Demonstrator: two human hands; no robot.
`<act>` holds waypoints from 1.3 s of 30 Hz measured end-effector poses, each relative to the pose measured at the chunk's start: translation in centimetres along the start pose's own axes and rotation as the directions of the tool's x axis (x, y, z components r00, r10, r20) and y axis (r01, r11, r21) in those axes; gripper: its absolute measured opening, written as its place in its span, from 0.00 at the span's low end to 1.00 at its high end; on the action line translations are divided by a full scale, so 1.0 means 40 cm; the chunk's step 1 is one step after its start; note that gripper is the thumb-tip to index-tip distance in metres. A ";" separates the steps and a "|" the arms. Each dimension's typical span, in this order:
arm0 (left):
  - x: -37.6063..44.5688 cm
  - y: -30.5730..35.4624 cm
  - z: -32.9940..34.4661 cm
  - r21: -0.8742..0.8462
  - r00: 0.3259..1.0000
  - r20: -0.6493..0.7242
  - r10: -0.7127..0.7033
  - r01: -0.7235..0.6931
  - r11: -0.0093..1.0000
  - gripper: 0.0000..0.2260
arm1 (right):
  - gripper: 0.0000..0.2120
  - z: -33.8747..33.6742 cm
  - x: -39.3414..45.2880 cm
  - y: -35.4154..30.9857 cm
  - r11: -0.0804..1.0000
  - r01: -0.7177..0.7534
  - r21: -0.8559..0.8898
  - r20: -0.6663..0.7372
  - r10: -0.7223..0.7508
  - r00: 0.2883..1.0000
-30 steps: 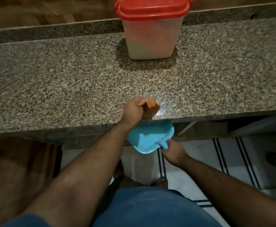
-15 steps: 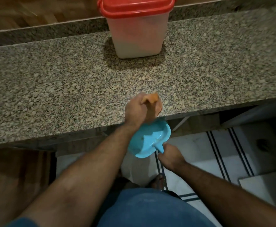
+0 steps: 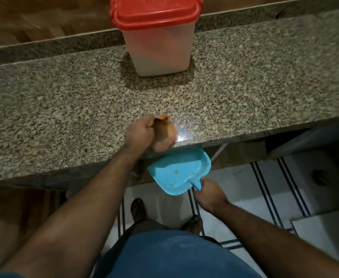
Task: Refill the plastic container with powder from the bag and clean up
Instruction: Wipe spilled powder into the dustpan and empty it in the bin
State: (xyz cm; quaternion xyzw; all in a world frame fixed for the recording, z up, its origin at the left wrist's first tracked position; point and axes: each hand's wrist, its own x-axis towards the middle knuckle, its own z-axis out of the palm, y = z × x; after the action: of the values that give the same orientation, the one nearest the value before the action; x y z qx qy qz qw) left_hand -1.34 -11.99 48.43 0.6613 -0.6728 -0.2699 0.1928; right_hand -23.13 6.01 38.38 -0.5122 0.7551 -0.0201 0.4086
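Granite tabletop (image 3: 64,109) carries the red-lidded plastic container (image 3: 156,37) at its back, lid on. Nearer than the container, at the front edge, the left hand (image 3: 142,133) grips what looks like an orange cloth (image 3: 165,135); just below, the right hand (image 3: 209,192) holds a blue dustpan (image 3: 179,172). Cleanup seems underway; next, sweep residue over the edge into the pan.

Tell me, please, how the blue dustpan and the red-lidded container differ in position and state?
The container stands upright on the counter, untouched; the dustpan is held just below the counter's edge by the right hand. The container is closed; the dustpan is an open tray with a few crumbs. Both look plastic.
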 end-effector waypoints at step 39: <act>-1.413 -0.939 -0.374 -0.971 0.213 -0.020 -0.977 0.227 0.070 0.11 | 0.12 0.868 -0.520 -0.603 0.706 0.621 -0.340 0.697 -0.254 0.670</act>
State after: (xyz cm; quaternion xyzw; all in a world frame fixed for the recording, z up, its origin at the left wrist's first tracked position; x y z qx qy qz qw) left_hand 40.25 43.31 42.39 0.7506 0.1128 -0.3204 0.5668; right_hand 20.22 24.48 38.54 -0.7592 0.4013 0.2602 0.4414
